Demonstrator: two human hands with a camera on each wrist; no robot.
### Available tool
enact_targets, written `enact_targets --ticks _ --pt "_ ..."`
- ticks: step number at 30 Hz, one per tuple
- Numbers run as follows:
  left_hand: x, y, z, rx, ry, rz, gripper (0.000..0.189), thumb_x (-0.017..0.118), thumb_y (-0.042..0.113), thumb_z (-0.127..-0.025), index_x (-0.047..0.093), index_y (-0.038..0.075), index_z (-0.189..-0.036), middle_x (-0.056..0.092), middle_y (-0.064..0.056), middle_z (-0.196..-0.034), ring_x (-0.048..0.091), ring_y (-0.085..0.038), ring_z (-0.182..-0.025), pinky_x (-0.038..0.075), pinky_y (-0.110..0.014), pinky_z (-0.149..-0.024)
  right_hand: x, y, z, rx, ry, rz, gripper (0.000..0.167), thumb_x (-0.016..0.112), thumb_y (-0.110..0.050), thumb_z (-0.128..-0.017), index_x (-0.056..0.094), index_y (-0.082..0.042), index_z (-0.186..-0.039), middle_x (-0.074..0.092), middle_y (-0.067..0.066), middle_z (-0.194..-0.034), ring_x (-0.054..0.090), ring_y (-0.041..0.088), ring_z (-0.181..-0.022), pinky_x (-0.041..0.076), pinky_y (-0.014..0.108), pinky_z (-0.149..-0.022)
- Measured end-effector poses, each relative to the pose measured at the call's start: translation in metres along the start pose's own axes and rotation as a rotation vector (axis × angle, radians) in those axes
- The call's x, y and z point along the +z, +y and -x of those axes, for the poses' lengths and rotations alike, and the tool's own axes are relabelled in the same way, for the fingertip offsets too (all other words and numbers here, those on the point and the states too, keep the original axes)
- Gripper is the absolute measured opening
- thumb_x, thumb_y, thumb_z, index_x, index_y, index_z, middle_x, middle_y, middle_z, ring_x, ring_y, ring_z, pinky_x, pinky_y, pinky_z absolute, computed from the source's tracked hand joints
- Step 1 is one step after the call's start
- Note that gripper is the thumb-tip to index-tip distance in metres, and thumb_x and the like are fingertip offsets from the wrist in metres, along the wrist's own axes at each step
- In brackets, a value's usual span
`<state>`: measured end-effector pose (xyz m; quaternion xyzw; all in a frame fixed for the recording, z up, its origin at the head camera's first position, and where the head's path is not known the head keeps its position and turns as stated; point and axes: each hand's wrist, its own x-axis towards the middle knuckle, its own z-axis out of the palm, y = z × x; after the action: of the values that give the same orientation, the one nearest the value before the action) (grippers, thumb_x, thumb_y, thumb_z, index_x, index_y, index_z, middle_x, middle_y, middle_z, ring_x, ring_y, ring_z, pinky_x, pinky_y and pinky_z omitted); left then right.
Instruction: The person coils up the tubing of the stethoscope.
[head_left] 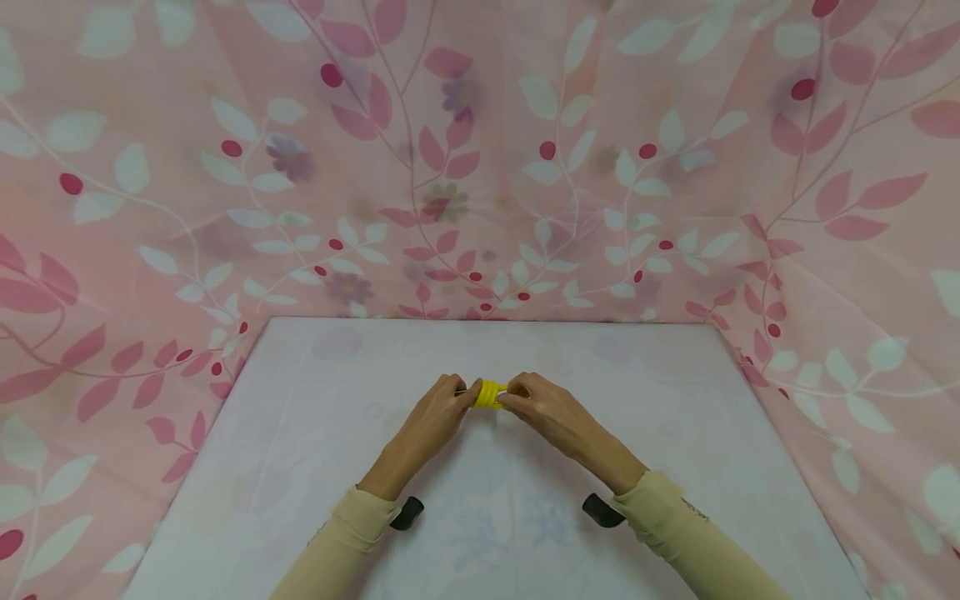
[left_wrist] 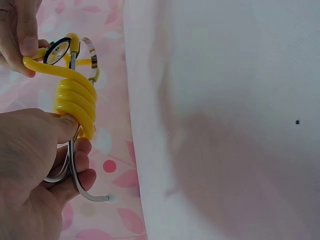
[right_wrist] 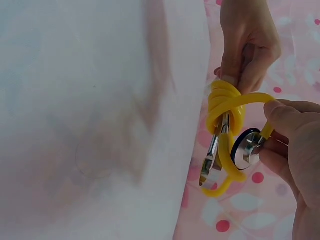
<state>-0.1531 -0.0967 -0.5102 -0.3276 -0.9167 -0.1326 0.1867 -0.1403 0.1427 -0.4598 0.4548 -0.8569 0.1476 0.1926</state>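
A stethoscope (head_left: 487,394) with yellow tubing is held up between both hands, above the table. Its tubing is wound in several turns into a coil (left_wrist: 75,100) around the metal ear tubes (left_wrist: 75,170). My left hand (head_left: 435,412) grips the ear tubes, its thumb against the end of the coil. One bent ear tube sticks out past those fingers in the left wrist view. With thumb and fingers, my right hand (head_left: 547,412) pinches the free end of the tubing beside the round chest piece (right_wrist: 246,150). That chest piece hangs next to the metal spring part and a loop of tubing.
A white-covered table (head_left: 315,467) lies beneath the hands. Pink leaf-patterned cloth (head_left: 487,167) hangs behind it and at both sides. Dark wrist devices (head_left: 407,513) stick out below the two sleeves.
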Motion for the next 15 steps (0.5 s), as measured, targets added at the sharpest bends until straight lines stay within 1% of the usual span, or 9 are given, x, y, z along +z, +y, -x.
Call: enact_targets --ticks 3,9,15 --pt "-0.0008 0.0001 -0.0003 0.008 0.01 -0.004 0.046 0.075 0.009 -0.085 0.065 0.009 -0.13 0.06 -0.009 -0.091 0.052 -0.019 -0.081 0.053 -0.021 -0.073 0.0007 0.0014 0.001 -0.001 0.01 0.002 0.027 0.076 -0.014 -0.085 0.068 -0.015 -0.111 0.062 0.005 -0.105 0.06 0.013 -0.089 0.056 0.022 -0.075" --pt "-0.0025 0.0009 -0.0012 0.024 0.029 -0.011 0.045 0.075 0.008 -0.086 0.065 0.01 -0.13 0.06 -0.009 -0.092 0.052 -0.019 -0.081 0.052 -0.022 -0.072 0.0015 0.0035 0.0028 -0.017 0.027 -0.03 0.039 0.078 -0.012 -0.083 0.064 -0.015 -0.119 0.063 0.005 -0.107 0.062 0.013 -0.09 0.056 0.023 -0.076" --pt "-0.0015 -0.0006 0.0002 0.07 0.065 -0.015 0.048 0.077 0.007 -0.084 0.065 0.011 -0.13 0.06 -0.008 -0.093 0.053 -0.018 -0.083 0.053 -0.022 -0.072 0.0019 0.0043 0.0041 -0.024 0.027 -0.055 0.042 0.08 -0.01 -0.08 0.067 -0.013 -0.12 0.063 0.005 -0.107 0.065 0.013 -0.09 0.057 0.023 -0.08"
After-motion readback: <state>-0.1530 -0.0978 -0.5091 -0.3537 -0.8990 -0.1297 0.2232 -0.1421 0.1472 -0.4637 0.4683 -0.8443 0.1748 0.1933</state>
